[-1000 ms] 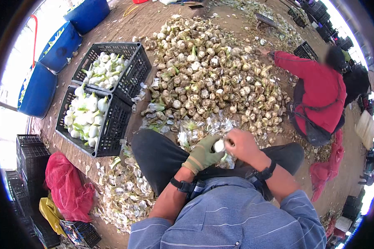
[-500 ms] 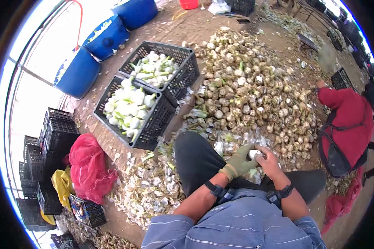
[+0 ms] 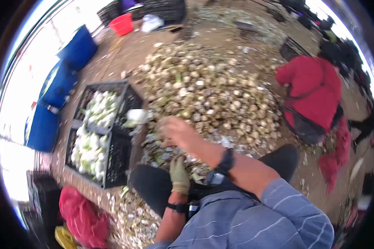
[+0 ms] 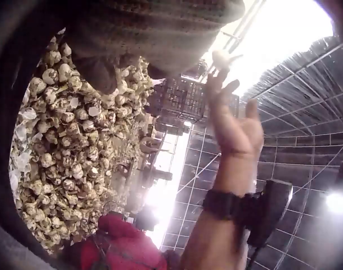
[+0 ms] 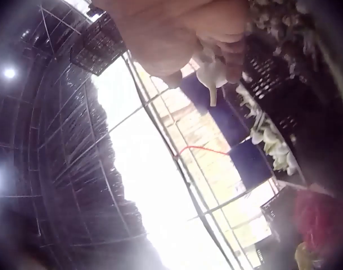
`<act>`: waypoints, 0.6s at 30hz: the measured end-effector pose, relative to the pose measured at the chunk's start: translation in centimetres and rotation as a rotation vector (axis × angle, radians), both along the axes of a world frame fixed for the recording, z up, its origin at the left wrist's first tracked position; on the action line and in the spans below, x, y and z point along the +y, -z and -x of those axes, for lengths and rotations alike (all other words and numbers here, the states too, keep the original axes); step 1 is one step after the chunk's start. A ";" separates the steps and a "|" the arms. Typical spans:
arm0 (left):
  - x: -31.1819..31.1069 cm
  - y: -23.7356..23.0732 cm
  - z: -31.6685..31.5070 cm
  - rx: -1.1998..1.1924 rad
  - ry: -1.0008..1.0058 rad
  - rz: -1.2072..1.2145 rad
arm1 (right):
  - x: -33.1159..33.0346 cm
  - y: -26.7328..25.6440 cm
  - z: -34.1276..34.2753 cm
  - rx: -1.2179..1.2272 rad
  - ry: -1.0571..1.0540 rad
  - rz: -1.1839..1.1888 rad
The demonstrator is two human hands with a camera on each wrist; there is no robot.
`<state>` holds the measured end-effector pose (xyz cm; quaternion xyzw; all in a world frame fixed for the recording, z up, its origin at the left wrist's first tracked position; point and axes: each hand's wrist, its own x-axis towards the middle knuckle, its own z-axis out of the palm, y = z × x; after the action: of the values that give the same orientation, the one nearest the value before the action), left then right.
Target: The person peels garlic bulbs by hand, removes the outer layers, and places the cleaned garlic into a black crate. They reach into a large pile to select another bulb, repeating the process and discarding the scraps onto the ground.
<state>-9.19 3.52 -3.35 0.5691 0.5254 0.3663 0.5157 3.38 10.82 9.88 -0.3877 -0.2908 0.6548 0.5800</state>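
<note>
A white, trimmed garlic bulb [image 3: 136,117], blurred by motion, is in the air beside the crates. My bare right hand [image 3: 176,132] stretches toward it, fingers extended, with a gap between fingertips and bulb in the head view. The same garlic bulb [image 4: 222,58] shows just past the fingertips in the left wrist view, and its short stem shows in the right wrist view. Low at the near edge of the garlic pile [image 3: 220,95], my gloved left hand [image 3: 179,174] points forward with fingers fairly straight, over loose skins. In its own wrist view the glove [image 4: 154,34] is dark and close.
Two black crates [image 3: 117,166] of cleaned garlic stand to the left, with blue tubs [image 3: 44,126] behind them. A person in a red top [image 3: 311,95] sits at the pile's right. Red netting [image 3: 81,216] and garlic skins [image 3: 137,224] lie at lower left.
Both hands were together around a white bulb. Now the right has swung left toward the crates, the bulb beyond its fingers, and the left has lowered to the pile's near edge.
</note>
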 end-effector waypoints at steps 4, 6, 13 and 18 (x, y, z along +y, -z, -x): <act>0.0 -0.2 -0.4 -0.367 -0.053 0.331 | -1.7 4.2 -2.4 -0.551 -0.094 0.020; 0.1 0.0 -1.4 -0.395 -0.082 0.432 | -3.8 9.3 -5.8 -0.787 -0.125 0.127; 0.4 -2.5 -6.6 -0.271 0.002 0.547 | -16.1 24.6 -26.5 -1.366 -0.146 0.681; 0.4 -1.9 -10.1 -0.194 0.089 0.618 | -22.8 30.5 -36.9 -1.499 -0.203 0.935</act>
<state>0.95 3.89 -1.46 0.3704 0.5351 0.2191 0.7270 40.27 -12.00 -20.57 -0.8840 -0.3298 0.3288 -0.0411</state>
